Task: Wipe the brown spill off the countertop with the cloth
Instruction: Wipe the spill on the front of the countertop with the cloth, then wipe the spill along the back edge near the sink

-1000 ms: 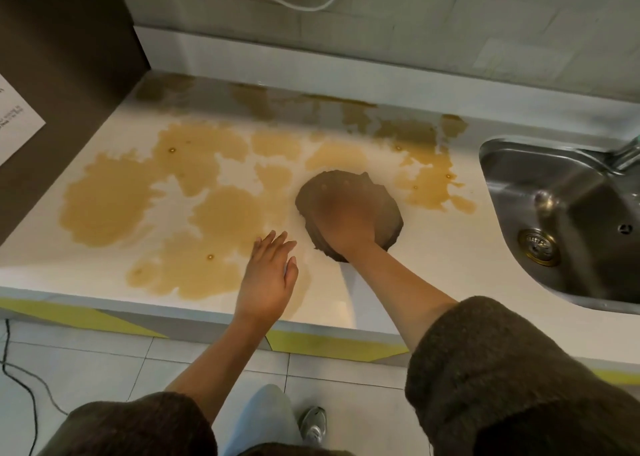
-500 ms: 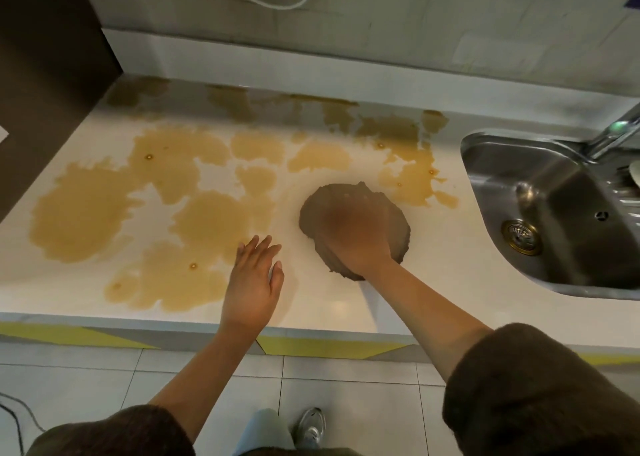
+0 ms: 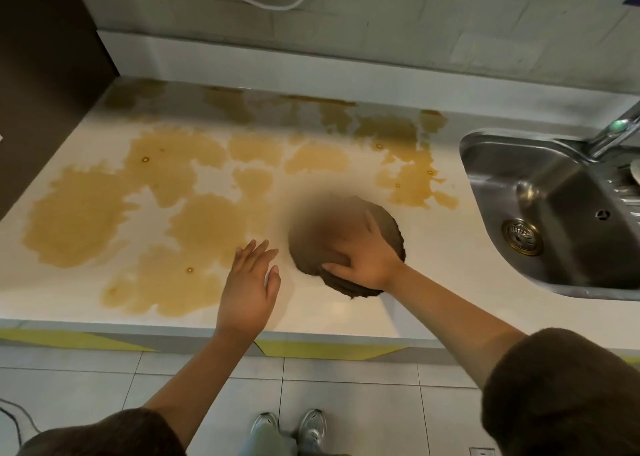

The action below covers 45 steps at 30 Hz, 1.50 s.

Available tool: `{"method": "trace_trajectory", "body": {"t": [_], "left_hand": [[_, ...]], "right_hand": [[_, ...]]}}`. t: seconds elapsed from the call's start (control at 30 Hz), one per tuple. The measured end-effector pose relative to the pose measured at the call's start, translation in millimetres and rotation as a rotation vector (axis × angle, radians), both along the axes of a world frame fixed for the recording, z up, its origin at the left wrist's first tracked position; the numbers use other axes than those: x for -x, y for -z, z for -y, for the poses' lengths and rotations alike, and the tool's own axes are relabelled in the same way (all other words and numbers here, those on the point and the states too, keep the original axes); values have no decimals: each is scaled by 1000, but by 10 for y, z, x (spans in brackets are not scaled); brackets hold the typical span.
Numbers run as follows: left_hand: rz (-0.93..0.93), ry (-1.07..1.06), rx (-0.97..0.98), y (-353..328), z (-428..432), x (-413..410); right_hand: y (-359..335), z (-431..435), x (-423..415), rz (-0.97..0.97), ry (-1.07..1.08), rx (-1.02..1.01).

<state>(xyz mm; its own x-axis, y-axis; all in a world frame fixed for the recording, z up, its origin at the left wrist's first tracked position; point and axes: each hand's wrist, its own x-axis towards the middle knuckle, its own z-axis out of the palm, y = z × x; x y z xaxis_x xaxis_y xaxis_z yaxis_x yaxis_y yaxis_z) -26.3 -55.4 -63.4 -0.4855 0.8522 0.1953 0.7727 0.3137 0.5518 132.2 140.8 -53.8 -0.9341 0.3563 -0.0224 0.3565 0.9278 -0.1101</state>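
A brown spill [image 3: 83, 216] spreads in large patches over the left and middle of the white countertop [image 3: 440, 282], reaching the back wall. A round brown cloth [image 3: 322, 244] lies flat on the counter right of centre, its far left part blurred. My right hand [image 3: 367, 261] presses on the cloth's near right part, fingers gripping its edge. My left hand [image 3: 247, 289] rests flat on the counter just left of the cloth, fingers spread, holding nothing, at the edge of a spill patch.
A steel sink [image 3: 554, 213] with a drain is set into the counter at the right, with a tap [image 3: 616, 133] at its back. A dark cabinet side [image 3: 45, 74] bounds the counter at the left. Tiled floor [image 3: 346, 386] and my shoes lie below the counter's yellow-striped front edge.
My right hand has slid the cloth a little toward the near edge of the counter. My left hand stays flat in about the same spot.
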Motion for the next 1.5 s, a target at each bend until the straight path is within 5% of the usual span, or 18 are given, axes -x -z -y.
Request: {"method": "trace_trajectory", "body": {"t": [0.3, 0.7, 1.03, 1.2, 1.4, 1.5], "left_hand": [[26, -27, 8, -34, -9, -30], [36, -24, -1, -67, 26, -29], [81, -59, -59, -105, -54, -46], [252, -165, -147, -293, -387, -103], [291, -95, -164, -512, -972, -114], [286, -45, -30, -477, -1278, -187]], "right_hand": [[-102, -24, 635, 85, 351, 42], [-32, 160, -394, 12, 6, 11], [-70, -84, -71, 5, 313, 51], [-77, -35, 319, 9, 326, 60], [-251, -231, 97, -244, 311, 423], [-255, -447, -264, -385, 488, 392]]}}
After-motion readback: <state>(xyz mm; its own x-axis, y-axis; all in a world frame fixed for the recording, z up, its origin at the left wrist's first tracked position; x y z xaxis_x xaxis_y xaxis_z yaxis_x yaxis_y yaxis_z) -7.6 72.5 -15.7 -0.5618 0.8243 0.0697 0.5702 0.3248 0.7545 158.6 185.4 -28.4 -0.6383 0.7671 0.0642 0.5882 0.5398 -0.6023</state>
